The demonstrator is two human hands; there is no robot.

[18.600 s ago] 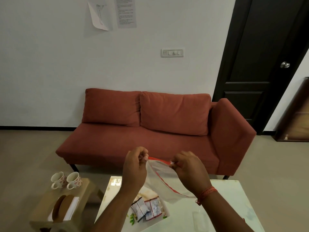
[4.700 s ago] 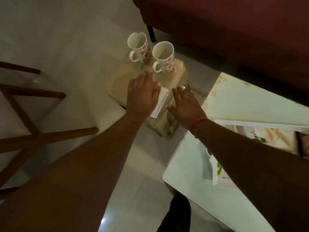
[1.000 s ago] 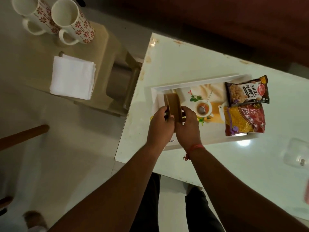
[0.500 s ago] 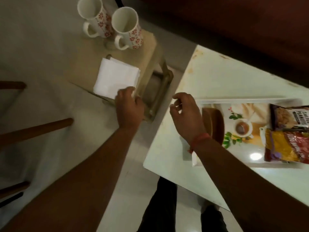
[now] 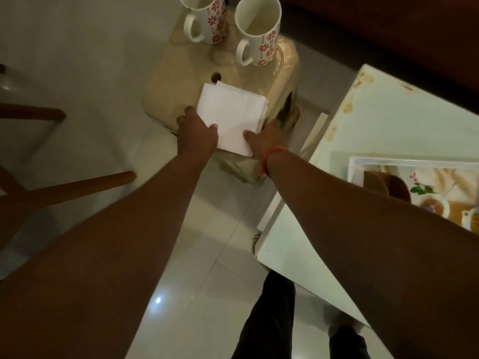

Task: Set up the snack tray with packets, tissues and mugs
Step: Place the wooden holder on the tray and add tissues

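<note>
A white stack of tissues [image 5: 232, 112] lies on a beige plastic stool [image 5: 178, 73]. My left hand [image 5: 195, 134] grips its near left corner, thumb on top. At the near right corner my right hand [image 5: 268, 138] does the same. Two white mugs with red flowers, one [image 5: 206, 16] at the left and one [image 5: 258, 32] at the right, stand upright at the stool's far end. The white snack tray [image 5: 355, 165] rests on the pale table at the right, with a brown wooden tissue holder [image 5: 381, 183] standing in it. My right forearm hides most of the tray.
The pale green table [image 5: 404, 117] fills the right side, its corner close to the stool. Brown wooden chair legs [image 5: 64, 189] cross the floor at the left. A dark red sofa [image 5: 388, 35] runs along the top right. My legs [image 5: 269, 322] stand on the tiled floor below.
Both hands left the wooden holder in the tray and moved left to the stool. They now hold the near edge of the tissue stack.
</note>
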